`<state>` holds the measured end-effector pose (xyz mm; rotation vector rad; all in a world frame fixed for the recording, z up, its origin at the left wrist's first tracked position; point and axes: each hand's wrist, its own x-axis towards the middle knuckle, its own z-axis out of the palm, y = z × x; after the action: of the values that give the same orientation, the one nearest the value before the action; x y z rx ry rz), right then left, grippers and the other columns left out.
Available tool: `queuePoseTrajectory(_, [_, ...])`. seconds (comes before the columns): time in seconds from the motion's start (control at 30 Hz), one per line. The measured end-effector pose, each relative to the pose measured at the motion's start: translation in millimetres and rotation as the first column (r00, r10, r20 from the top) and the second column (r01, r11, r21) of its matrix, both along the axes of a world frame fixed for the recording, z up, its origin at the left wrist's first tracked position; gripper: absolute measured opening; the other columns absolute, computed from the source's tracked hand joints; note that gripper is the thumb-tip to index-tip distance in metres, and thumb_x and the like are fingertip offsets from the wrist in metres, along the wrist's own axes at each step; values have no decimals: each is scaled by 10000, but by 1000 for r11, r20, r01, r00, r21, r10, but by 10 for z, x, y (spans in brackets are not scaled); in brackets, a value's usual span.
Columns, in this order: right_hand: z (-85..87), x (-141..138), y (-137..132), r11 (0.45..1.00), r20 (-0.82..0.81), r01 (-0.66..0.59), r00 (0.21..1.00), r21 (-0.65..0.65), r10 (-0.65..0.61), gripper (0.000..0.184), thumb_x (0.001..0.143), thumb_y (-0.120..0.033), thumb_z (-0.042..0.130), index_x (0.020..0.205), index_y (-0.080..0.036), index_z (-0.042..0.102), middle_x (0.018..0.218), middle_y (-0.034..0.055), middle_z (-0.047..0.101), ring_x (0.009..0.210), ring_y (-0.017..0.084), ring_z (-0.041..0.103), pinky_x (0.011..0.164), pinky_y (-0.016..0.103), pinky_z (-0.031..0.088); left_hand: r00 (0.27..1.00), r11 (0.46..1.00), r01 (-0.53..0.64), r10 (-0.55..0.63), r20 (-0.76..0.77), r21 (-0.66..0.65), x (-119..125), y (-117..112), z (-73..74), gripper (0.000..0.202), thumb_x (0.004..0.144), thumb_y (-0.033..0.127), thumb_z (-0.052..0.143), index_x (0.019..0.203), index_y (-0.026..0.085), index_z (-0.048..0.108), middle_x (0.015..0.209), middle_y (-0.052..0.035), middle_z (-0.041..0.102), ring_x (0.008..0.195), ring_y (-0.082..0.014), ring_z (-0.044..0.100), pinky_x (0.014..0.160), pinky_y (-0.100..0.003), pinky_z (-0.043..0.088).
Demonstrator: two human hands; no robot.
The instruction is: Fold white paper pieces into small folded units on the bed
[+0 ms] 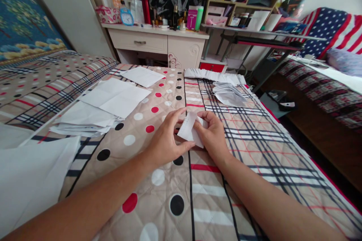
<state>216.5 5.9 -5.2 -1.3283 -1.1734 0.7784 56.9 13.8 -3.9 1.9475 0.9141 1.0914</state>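
A small folded sheet of white paper (187,128) is held just above the patterned bedspread, in front of me. My right hand (212,132) pinches its right side, thumb on top and fingers curled behind. Curved around the left side of the paper is my left hand (169,135), its thumb at the lower edge and index finger at the upper edge. Some of its fingers are hidden behind the paper. Beyond my right hand lies a fanned stack of small folded papers (229,94). A long row of folded papers (214,76) sits behind that stack.
On the left of the bedspread (158,203) are a pile of larger white sheets (87,118), a separate sheet (143,77) and more large paper (31,180) near my left forearm. A cream dresser (138,41) stands beyond the bed, with a desk (263,33) at right.
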Motion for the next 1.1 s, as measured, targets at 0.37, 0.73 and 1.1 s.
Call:
queuePoseTrajectory(0.37, [32, -38, -32, 980, -154, -196, 968, 17, 196, 258, 775, -396, 704, 912, -186, 644, 853, 30, 657, 732, 152, 579, 647, 258, 449, 945, 914, -228, 291, -149, 337, -57, 94, 3, 444, 786, 33, 555, 1196, 204, 560, 1251, -52, 600, 1156, -200, 583, 1016, -368, 493])
queuePoseTrajectory(0.73, [64, -52, -71, 973, -137, -232, 964, -12, 228, 384, 848, -474, 619, 632, -162, 560, 588, -27, 448, 548, 91, 366, 485, 236, 277, 899, 784, -197, 384, -210, 589, -79, 102, 77, 87, 863, 197, 598, 918, 189, 665, 982, -59, 688, 969, -219, 627, 869, -366, 506])
queuePoseTrajectory(1.1, [69, -74, -72, 978, -68, -179, 983, -111, 172, 347, 778, -424, 671, 581, -158, 567, 524, -22, 469, 489, 86, 370, 447, 234, 247, 945, 902, -311, 326, 2, 300, -45, 80, 65, 44, 802, 157, 641, 781, 165, 679, 803, -18, 676, 656, -106, 601, 553, -207, 468])
